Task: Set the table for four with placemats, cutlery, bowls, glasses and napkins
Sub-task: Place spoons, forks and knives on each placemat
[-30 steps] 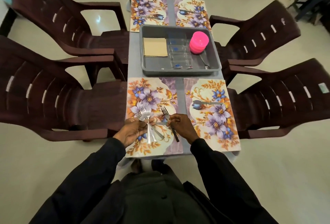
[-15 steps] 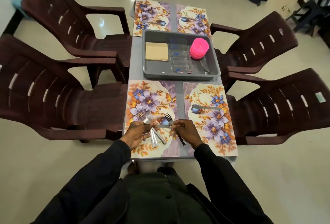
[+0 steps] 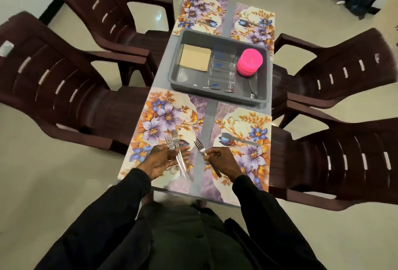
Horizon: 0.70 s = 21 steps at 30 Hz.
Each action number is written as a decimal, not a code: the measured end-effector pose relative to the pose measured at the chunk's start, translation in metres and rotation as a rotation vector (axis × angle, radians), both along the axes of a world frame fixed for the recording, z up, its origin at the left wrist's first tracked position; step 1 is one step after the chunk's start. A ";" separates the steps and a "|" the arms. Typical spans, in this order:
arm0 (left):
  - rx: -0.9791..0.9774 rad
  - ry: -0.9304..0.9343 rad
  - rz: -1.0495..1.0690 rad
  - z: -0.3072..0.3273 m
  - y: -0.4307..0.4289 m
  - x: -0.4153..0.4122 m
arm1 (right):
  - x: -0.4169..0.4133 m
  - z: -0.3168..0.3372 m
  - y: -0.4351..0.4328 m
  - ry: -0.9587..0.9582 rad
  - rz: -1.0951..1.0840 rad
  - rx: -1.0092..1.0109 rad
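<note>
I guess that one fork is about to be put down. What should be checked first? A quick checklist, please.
1. Right hand grips the single fork: ok.
2. Left hand holds the bundle of forks: ok.
3. Near right placemat lies flat, with bare space beside its knife: ok.
4. Near left placemat has a knife: cannot tell, because the hands cover part of it.
5. Pink bowls, glasses and napkins laid out at the places: not ok, all are in the grey tray.
</note>
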<state>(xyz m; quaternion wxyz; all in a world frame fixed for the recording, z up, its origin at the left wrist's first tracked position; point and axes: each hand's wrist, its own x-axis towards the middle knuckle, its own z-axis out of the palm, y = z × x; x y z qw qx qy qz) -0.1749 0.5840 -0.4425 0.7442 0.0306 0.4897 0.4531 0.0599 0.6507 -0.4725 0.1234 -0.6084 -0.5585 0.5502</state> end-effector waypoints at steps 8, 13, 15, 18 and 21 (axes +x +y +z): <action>-0.032 -0.018 0.259 -0.005 -0.022 0.051 | 0.081 -0.037 0.019 -0.193 0.353 0.058; -0.040 0.002 0.337 -0.003 -0.054 0.065 | 0.123 -0.061 0.000 -0.326 0.476 0.091; -0.043 0.009 0.350 -0.001 -0.067 0.068 | 0.135 -0.068 -0.011 -0.352 0.489 0.095; -0.044 0.015 0.384 -0.001 -0.087 0.073 | 0.147 -0.073 -0.031 -0.355 0.502 0.096; -0.063 0.011 0.429 -0.006 -0.110 0.077 | 0.150 -0.078 -0.046 -0.385 0.497 0.111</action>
